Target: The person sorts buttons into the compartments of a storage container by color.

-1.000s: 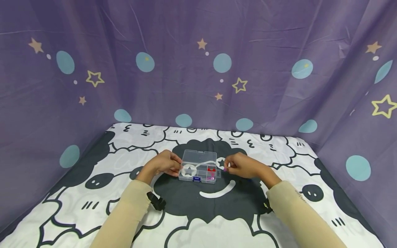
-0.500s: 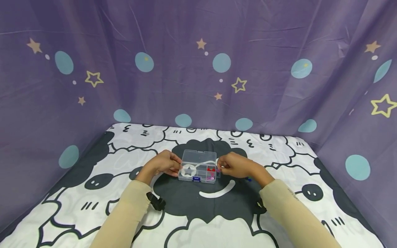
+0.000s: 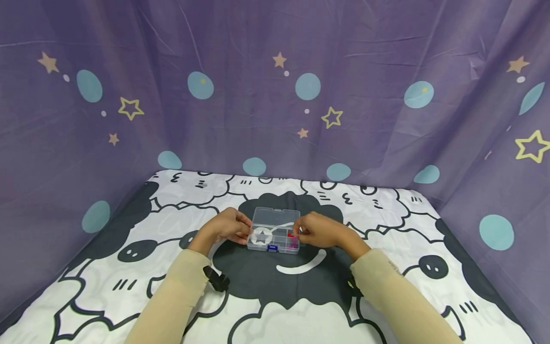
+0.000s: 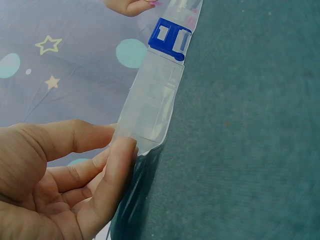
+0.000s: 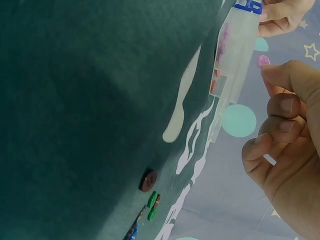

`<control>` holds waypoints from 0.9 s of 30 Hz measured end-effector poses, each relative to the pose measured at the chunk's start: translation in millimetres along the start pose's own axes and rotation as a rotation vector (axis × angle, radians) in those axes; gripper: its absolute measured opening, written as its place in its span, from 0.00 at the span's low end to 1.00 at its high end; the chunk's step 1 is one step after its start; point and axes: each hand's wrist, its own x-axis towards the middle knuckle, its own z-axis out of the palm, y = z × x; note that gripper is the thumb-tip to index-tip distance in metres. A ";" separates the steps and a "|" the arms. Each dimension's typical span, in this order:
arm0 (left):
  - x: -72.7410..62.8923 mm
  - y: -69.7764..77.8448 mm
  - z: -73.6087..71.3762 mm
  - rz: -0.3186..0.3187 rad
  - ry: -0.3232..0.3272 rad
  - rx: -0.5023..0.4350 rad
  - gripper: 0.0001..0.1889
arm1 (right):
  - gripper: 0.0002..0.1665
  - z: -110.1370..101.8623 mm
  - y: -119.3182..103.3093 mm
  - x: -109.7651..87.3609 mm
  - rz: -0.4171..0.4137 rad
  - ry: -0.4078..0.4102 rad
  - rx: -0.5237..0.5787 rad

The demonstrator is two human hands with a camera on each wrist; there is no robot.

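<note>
A clear plastic compartment box [image 3: 280,241] lies with its lid [image 3: 275,216] raised at the back and a blue latch [image 4: 170,40] on its front. My left hand [image 3: 227,226] grips the box's left end between thumb and fingers. Over the right-end compartments, my right hand [image 3: 320,230] pinches a small pink button [image 5: 264,61] at its fingertips, above the box. Pink buttons [image 3: 293,244] and red pieces [image 3: 290,234] lie in separate right-hand compartments.
To the right of the box, in the right wrist view, a dark brown button [image 5: 148,180], green buttons [image 5: 152,199] and blue ones [image 5: 131,232] lie on the sheep-patterned cloth [image 3: 258,282]. A purple curtain [image 3: 258,119] hangs behind and at both sides.
My right hand has moved left with the pink button, from beside the box to over its right-end compartments. My left hand and the box have stayed in place.
</note>
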 end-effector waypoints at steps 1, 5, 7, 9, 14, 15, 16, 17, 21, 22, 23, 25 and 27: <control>-0.2 0.1 -0.1 0.000 0.000 0.001 0.16 | 0.07 0.6 -0.1 0.4 0.004 -0.002 0.006; -1.0 0.7 0.2 -0.001 0.000 0.000 0.16 | 0.08 0.8 -0.2 0.3 0.010 0.014 0.022; -1.1 1.1 0.3 -0.005 0.002 -0.001 0.16 | 0.08 -0.5 0.1 -0.9 0.006 0.039 0.036; -1.0 1.3 0.6 -0.005 0.002 -0.001 0.16 | 0.09 -2.4 1.0 -3.0 0.013 0.070 0.051; -0.4 0.5 0.0 -0.005 0.005 0.003 0.16 | 0.09 -6.0 5.3 -9.7 0.057 0.128 0.110; -0.3 0.5 -0.2 -0.006 0.006 0.003 0.16 | 0.09 -6.8 6.1 -11.1 0.069 0.136 0.121; -0.3 0.3 -0.3 -0.007 0.006 0.003 0.16 | 0.09 -7.3 6.9 -12.3 0.084 0.144 0.135; -0.5 0.3 -0.3 -0.006 0.007 0.003 0.16 | 0.09 -7.7 7.4 -13.3 0.099 0.152 0.148; -0.4 0.5 -0.5 -0.001 0.006 0.003 0.16 | 0.09 -9.2 10.0 -18.0 0.139 0.186 0.175; -0.3 0.6 -0.4 0.001 0.006 0.004 0.16 | 0.09 -9.3 11.1 -19.2 0.145 0.196 0.184; -0.4 0.8 -0.3 0.002 0.006 0.005 0.16 | 0.09 -9.2 12.3 -20.5 0.150 0.206 0.191; -0.6 1.0 0.0 0.001 0.005 0.007 0.15 | 0.09 -9.0 14.8 -23.0 0.158 0.227 0.210; -1.0 1.4 0.1 -0.002 0.007 0.008 0.15 | 0.09 -8.7 17.1 -25.3 0.165 0.244 0.226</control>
